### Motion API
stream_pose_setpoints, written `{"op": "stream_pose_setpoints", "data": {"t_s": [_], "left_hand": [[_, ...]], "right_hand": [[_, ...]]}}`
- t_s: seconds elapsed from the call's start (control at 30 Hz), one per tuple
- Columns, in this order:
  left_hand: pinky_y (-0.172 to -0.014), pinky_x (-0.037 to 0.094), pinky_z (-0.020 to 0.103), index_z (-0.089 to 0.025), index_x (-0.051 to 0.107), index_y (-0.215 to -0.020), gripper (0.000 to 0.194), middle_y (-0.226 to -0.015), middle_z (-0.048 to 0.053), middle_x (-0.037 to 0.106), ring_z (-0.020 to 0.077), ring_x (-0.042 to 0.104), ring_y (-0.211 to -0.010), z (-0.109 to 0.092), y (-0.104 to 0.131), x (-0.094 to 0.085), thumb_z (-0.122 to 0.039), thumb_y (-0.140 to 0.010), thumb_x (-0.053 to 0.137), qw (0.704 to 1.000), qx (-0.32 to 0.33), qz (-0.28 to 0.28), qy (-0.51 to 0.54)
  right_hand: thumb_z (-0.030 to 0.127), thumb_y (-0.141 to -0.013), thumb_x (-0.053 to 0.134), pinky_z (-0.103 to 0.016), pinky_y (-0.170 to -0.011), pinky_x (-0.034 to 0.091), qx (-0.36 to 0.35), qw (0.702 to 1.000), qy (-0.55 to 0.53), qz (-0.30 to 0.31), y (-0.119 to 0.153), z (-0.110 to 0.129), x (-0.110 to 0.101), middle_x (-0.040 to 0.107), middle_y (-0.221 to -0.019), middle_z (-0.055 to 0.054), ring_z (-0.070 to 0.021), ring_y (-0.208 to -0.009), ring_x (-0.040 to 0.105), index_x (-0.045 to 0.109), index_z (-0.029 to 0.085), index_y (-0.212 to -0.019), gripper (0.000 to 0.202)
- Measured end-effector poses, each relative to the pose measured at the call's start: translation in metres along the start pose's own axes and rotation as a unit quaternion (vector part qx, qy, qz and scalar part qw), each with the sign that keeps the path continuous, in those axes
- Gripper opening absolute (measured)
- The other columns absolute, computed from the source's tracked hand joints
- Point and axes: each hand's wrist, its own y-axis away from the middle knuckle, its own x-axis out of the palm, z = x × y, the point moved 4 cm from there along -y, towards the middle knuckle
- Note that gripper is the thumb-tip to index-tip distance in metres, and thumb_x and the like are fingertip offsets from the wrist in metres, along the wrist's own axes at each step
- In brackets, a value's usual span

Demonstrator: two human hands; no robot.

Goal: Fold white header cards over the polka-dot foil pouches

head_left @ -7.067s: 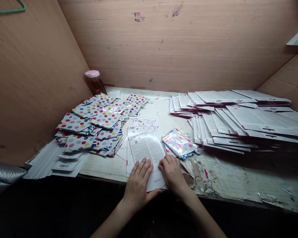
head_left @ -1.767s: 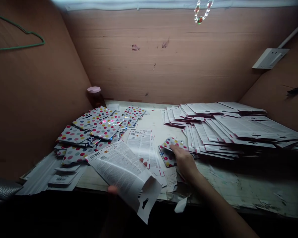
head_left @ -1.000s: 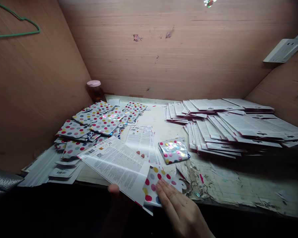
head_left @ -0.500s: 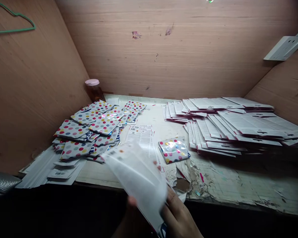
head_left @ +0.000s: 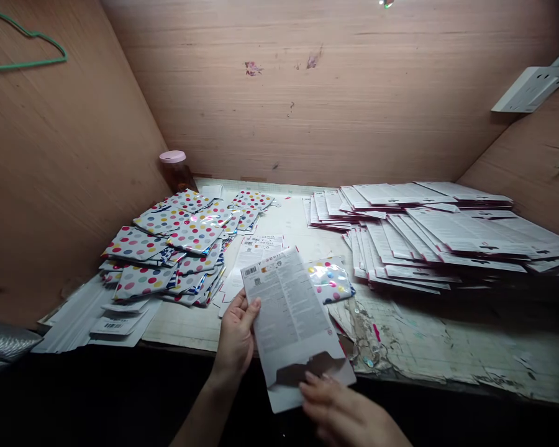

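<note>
Clamping a printed card sleeve (head_left: 289,304) at its left edge between thumb and fingers, the left hand (head_left: 235,338) holds it over the near edge of the bench (head_left: 447,338). The right hand (head_left: 342,406) overlaps its near end, finger grip unclear. Held one-sided, the sleeve could swivel under a push, creasing or nudging the polka-dot packet (head_left: 331,280) beyond.

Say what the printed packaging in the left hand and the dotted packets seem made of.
Printed packaging: probably thin card, smooth and fairly matte, judging by its crisp straight edges and flat panel. Dotted packets: likely plastic film, glossy, given their bright glints.
</note>
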Motion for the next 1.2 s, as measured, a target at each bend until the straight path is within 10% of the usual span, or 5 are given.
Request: {"op": "stream_pose_setpoints", "data": {"t_s": [0.1, 0.2, 0.33, 0.5, 1.2], "left_hand": [[-0.111, 0.035, 0.053, -0.018, 0.030, -0.146, 0.065, -0.149, 0.018, 0.040, 0.0303, 0.043, -0.135, 0.007, -0.011, -0.003, -0.026, -0.087, 0.057, 0.995, 0.058, -0.042, -0.067], [-0.117, 0.017, 0.060, -0.023, 0.053, -0.133, 0.047, -0.152, 0.010, 0.039, 0.0310, 0.020, -0.146, 0.010, -0.003, 0.004, -0.011, -0.087, 0.051, 0.934, 0.182, 0.017, -0.308], [-0.110, 0.039, 0.055, -0.025, 0.067, -0.113, 0.029, -0.124, 0.006, 0.066, 0.0276, 0.052, -0.127, 0.018, 0.031, 0.009, -0.018, -0.088, 0.055, 0.802, 0.267, 0.215, -0.489], [-0.112, 0.034, 0.057, -0.014, 0.026, -0.150, 0.095, -0.153, 0.016, 0.035, 0.0334, 0.030, -0.142, 0.027, 0.058, 0.000, -0.054, -0.076, 0.070, 0.706, 0.283, 0.313, -0.569], [-0.113, 0.031, 0.056, -0.021, 0.022, -0.152, 0.089, -0.153, 0.015, 0.035, 0.0333, 0.031, -0.142, 0.031, 0.055, -0.004, -0.046, -0.079, 0.067, 0.730, 0.285, 0.307, -0.540]], "right_hand": [[0.014, -0.097, 0.042, -0.029, -0.081, 0.056, 0.143, 0.987, -0.019, -0.078, -0.010, -0.029, 0.002, 0.064, -0.103, -0.009, -0.0190, -0.096, 0.065, 0.056, 0.021, -0.119, 0.027], [0.014, -0.094, 0.046, -0.034, -0.077, 0.057, 0.185, 0.980, -0.010, -0.079, -0.015, -0.050, 0.021, 0.059, -0.096, -0.010, -0.0215, -0.089, 0.063, 0.062, 0.019, -0.109, 0.022], [0.016, -0.092, 0.050, -0.035, -0.079, 0.055, 0.203, 0.975, -0.030, -0.086, -0.015, -0.065, 0.040, 0.055, -0.093, -0.008, -0.0216, -0.089, 0.060, 0.063, 0.020, -0.099, 0.015], [0.016, -0.092, 0.050, -0.031, -0.069, 0.051, 0.223, 0.972, -0.030, -0.068, -0.020, -0.069, 0.047, 0.053, -0.083, -0.004, -0.0186, -0.077, 0.058, 0.061, 0.020, -0.085, 0.013], [0.016, -0.096, 0.037, -0.032, -0.065, 0.043, 0.116, 0.983, 0.136, -0.038, -0.013, -0.037, 0.055, 0.058, -0.078, -0.006, -0.0205, -0.069, 0.053, 0.054, 0.020, -0.079, 0.025]]}}
